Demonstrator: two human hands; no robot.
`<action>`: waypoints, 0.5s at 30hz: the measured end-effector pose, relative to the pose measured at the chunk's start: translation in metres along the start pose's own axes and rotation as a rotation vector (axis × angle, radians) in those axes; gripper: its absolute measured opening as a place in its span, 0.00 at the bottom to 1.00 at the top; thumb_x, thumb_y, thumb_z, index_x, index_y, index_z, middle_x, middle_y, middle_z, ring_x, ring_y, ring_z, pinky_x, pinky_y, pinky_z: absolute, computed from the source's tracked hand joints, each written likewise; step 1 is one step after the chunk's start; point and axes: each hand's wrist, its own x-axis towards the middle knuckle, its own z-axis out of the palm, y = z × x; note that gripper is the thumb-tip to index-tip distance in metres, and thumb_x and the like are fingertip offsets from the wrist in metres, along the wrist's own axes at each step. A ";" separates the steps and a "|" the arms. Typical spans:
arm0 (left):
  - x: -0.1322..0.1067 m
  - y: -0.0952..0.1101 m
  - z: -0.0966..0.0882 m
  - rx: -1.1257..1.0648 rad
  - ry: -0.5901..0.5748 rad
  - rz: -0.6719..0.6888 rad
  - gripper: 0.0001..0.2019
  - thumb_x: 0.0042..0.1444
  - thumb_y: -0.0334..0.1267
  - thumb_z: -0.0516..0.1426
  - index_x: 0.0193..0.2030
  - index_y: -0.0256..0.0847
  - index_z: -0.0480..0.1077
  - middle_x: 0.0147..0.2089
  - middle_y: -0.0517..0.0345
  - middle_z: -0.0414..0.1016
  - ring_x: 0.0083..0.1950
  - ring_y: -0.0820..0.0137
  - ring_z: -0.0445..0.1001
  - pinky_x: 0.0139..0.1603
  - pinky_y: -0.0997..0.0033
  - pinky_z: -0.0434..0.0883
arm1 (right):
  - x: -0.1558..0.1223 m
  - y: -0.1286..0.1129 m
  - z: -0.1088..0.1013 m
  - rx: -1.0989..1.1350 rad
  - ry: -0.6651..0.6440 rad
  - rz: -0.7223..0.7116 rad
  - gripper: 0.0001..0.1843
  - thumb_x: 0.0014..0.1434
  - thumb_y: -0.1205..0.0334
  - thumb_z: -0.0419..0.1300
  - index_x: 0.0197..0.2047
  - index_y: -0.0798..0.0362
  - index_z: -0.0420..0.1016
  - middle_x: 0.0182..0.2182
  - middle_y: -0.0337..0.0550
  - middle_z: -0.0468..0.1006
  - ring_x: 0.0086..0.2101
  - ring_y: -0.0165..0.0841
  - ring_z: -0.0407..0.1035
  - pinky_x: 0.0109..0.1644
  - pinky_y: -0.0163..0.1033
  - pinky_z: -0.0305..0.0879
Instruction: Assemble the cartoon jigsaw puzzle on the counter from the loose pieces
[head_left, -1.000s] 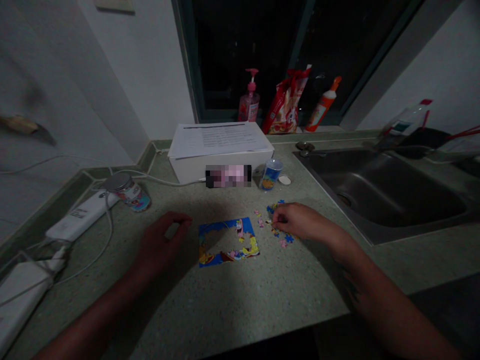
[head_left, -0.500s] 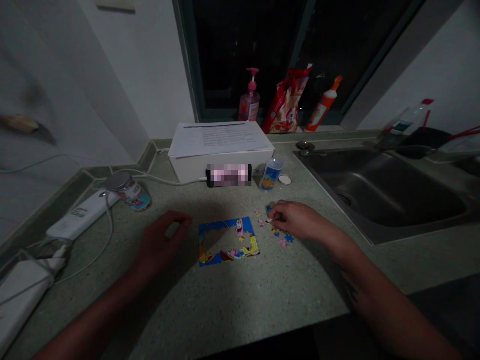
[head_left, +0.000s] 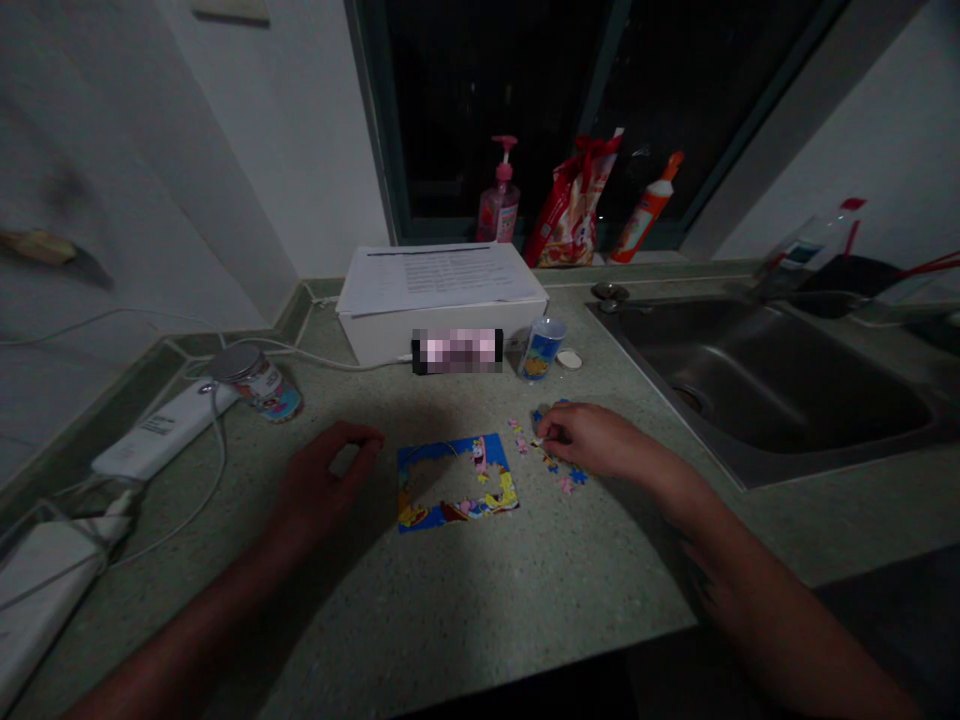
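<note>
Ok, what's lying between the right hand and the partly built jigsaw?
In the head view, a few small loose pink jigsaw pieces lie on the speckled countertop between the right hand and the partly built jigsaw.

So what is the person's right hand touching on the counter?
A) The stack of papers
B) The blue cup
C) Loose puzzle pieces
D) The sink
C: the right hand has its fingertips down among the loose puzzle pieces, beside the partly built puzzle.
</note>
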 end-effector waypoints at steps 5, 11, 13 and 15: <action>0.000 0.001 0.000 -0.009 -0.001 -0.014 0.13 0.63 0.51 0.55 0.40 0.49 0.77 0.42 0.56 0.86 0.46 0.56 0.85 0.51 0.54 0.81 | -0.002 -0.001 -0.004 0.001 -0.004 0.021 0.11 0.63 0.69 0.62 0.46 0.50 0.83 0.39 0.45 0.84 0.37 0.37 0.76 0.41 0.41 0.65; 0.000 0.002 -0.001 -0.032 0.003 -0.014 0.11 0.63 0.50 0.55 0.40 0.51 0.77 0.42 0.56 0.87 0.45 0.55 0.85 0.49 0.53 0.81 | -0.002 0.002 -0.003 0.000 0.014 0.017 0.09 0.62 0.69 0.64 0.44 0.49 0.83 0.38 0.44 0.84 0.36 0.37 0.76 0.40 0.40 0.65; 0.000 0.002 0.000 -0.031 0.009 -0.017 0.11 0.63 0.50 0.56 0.40 0.51 0.77 0.42 0.56 0.87 0.45 0.55 0.85 0.49 0.54 0.81 | -0.001 0.003 -0.002 0.001 0.016 0.006 0.09 0.63 0.69 0.64 0.43 0.49 0.83 0.37 0.43 0.84 0.36 0.36 0.76 0.41 0.40 0.64; 0.000 0.002 0.000 -0.026 0.007 -0.016 0.11 0.62 0.49 0.56 0.39 0.51 0.77 0.42 0.57 0.87 0.45 0.56 0.85 0.49 0.56 0.81 | -0.001 0.002 -0.001 -0.002 0.016 -0.004 0.08 0.63 0.69 0.64 0.42 0.49 0.83 0.37 0.43 0.84 0.36 0.36 0.75 0.41 0.39 0.64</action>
